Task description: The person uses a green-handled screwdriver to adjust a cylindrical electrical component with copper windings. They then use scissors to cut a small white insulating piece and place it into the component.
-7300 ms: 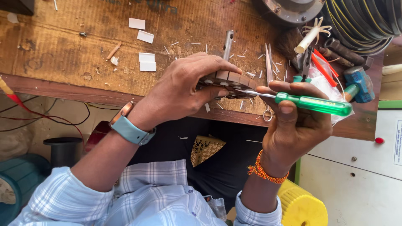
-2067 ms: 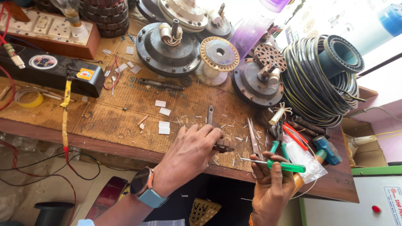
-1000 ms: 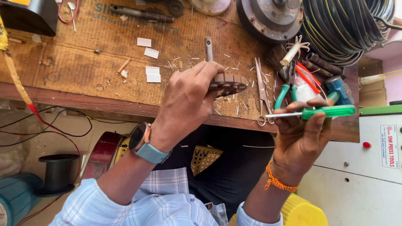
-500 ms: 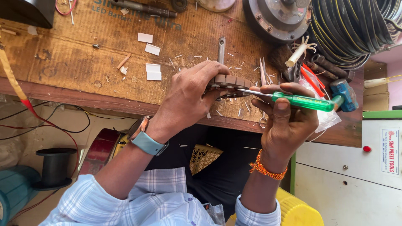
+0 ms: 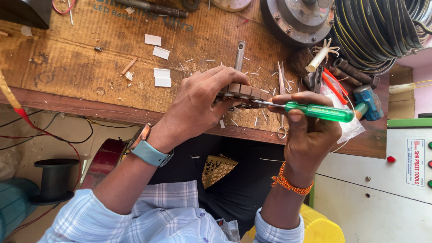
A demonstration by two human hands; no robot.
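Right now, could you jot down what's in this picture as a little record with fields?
left hand: grips a round slotted metal core above the bench edge
right hand: holds a green-handled screwdriver, tip at the core
bench: worn wood with white paper slips and scattered slivers
far right: coil of black cable

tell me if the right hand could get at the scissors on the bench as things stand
Probably not without letting go first. The right hand is closed around the green-handled screwdriver, whose tip sits at the stator core held by the left hand. The scissors lie close by, just behind its fingers, otherwise unblocked.
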